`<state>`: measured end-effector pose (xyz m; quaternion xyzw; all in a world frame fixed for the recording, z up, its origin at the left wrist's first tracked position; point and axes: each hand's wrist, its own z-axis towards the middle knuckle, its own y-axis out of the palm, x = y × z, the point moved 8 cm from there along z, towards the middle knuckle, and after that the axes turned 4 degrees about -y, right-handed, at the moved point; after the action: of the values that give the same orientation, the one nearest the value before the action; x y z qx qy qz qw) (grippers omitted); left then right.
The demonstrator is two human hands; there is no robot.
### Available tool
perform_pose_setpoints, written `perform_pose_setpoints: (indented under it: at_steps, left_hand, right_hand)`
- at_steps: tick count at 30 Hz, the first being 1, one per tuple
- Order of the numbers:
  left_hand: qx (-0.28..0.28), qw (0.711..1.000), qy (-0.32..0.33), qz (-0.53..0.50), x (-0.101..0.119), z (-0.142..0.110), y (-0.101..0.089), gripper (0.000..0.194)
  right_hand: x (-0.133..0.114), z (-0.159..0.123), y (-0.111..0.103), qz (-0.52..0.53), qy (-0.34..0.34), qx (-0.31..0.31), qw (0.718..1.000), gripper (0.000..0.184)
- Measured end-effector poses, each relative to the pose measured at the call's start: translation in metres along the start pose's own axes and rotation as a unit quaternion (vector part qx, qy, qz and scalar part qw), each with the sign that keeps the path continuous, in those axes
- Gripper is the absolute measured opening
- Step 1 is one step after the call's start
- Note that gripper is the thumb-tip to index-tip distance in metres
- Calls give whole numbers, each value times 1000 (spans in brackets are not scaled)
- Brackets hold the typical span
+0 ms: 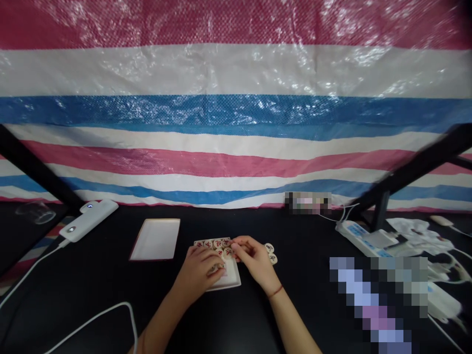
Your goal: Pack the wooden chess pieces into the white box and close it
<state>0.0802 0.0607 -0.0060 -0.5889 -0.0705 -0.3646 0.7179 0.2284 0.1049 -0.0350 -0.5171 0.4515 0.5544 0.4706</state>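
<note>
A shallow white box (233, 279) sits on the black table in front of me. Round Chinese chess pieces (217, 243) with red characters line its far side, with more just nearer. My left hand (197, 268) reaches over the box's left side, its fingers curled round at least one piece (215, 268) that they partly cover. At the far right corner, my right hand (252, 253) has thumb and forefinger drawn together at the end of the row, on a piece mostly hidden by the fingers. Two pieces with dark characters (271, 253) lie on the table just right of that hand.
A box lid (157, 239), hollow side up, lies to the left. Farther left are a white device (90, 220) with a cable and a clear cup (44, 213). Power strips (363, 237) and tangled cables occupy the right. Striped plastic sheeting (236, 113) hangs behind the table.
</note>
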Motion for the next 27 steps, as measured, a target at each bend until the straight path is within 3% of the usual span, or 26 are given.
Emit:
perform_pose_setpoints:
  at_steps: [5, 12, 20, 27]
  left_hand:
    - [-42, 998, 12, 55, 1, -1, 7, 8]
    - [-41, 996, 11, 79, -2, -2, 9, 8]
    - [-44, 996, 25, 72, 0, -3, 12, 9]
    - [-30, 997, -14, 67, -8, -3, 6, 3]
  right_hand:
    - [-5, -4, 2, -26, -18, -20, 999, 35]
    - [-34, -20, 23, -199, -118, -111, 966, 8]
    - [-49, -21, 25, -237, -168, -112, 950, 17]
    - [-51, -25, 31, -303, -201, -129, 923, 17]
